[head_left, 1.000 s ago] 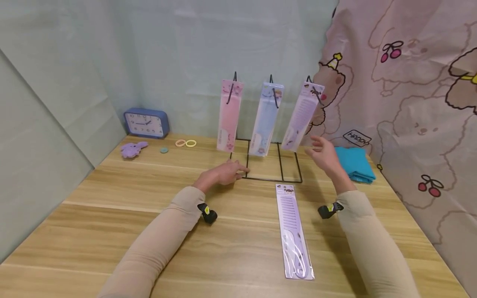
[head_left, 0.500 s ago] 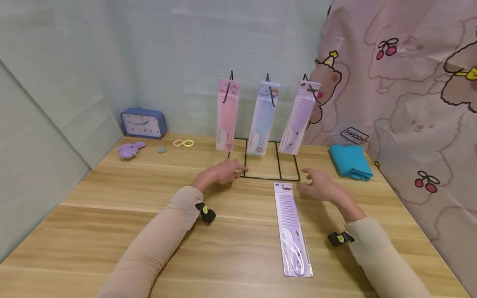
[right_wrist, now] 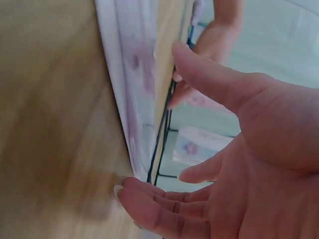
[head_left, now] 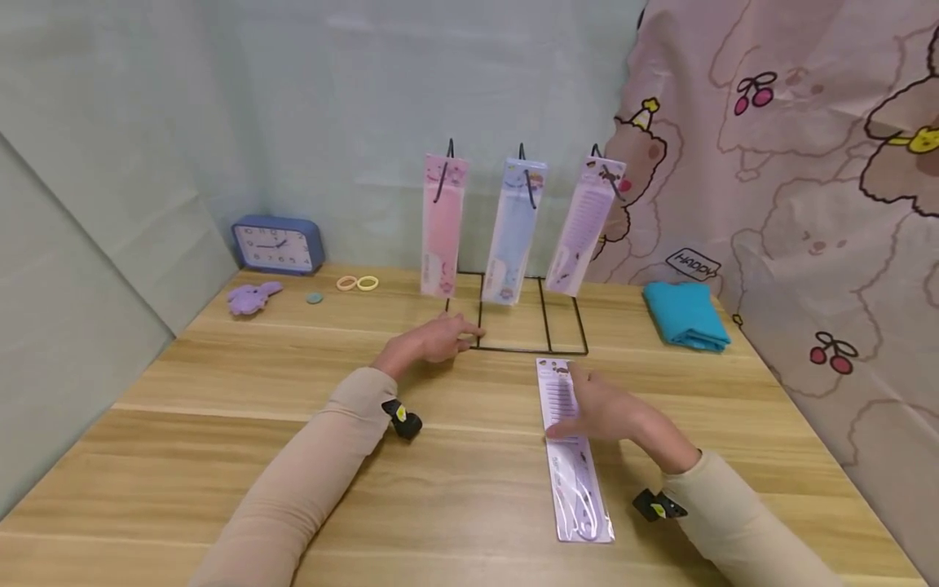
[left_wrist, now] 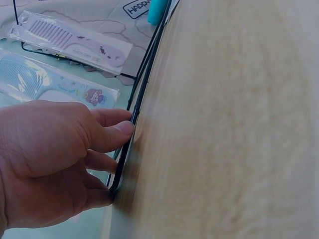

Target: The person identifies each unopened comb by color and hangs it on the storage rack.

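Observation:
A purple comb in clear packaging [head_left: 575, 489] lies flat on the table. My right hand [head_left: 605, 408] is spread over its upper half, thumb at the left edge and fingers toward the top. In the right wrist view, the fingertips [right_wrist: 132, 201] are at the end of the pack and the thumb stands well apart. My left hand [head_left: 436, 338] holds the front left of the black wire rack [head_left: 524, 352], thumb and fingertips on its base wire. From the rack's hooks hang a pink pack [head_left: 443, 232], a blue comb pack [head_left: 515, 236] and a purple comb pack [head_left: 584, 220].
A blue clock [head_left: 277, 244] stands at the back left, with a purple plush-like item [head_left: 252, 298], a small green disc [head_left: 315, 298] and two rings [head_left: 357, 283] nearby. A folded turquoise cloth [head_left: 685, 315] lies right of the rack. Curtains close off the back and right.
My right hand has come down from beside the hanging purple pack and moved left over the pack on the table. My left hand stays at the rack.

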